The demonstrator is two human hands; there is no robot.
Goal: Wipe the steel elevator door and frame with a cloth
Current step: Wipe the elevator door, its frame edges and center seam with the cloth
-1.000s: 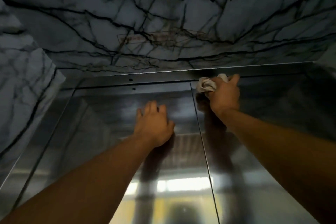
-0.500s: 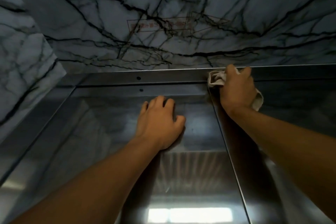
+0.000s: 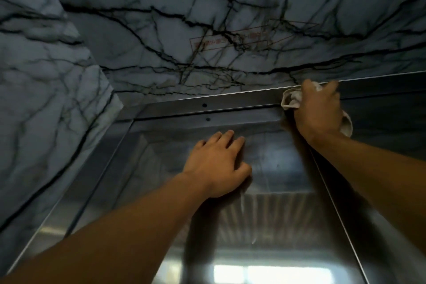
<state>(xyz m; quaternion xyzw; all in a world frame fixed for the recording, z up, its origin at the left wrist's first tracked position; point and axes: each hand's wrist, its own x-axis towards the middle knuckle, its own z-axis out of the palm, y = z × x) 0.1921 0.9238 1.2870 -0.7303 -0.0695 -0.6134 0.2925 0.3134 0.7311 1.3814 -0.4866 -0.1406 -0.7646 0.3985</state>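
Right hand fingers clenched around cloth, pressing it on top frame rail just above door seam. Left hand flat, fingers released, bracing on left door panel. Judgement: top rail in progress; panels below fingers likely remain.

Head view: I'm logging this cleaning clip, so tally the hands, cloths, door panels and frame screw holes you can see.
Hands: 2, left hand and right hand
Cloths: 1, cloth
Door panels: 2, left panel and right panel
Screw holes: 2, and
Total: 7
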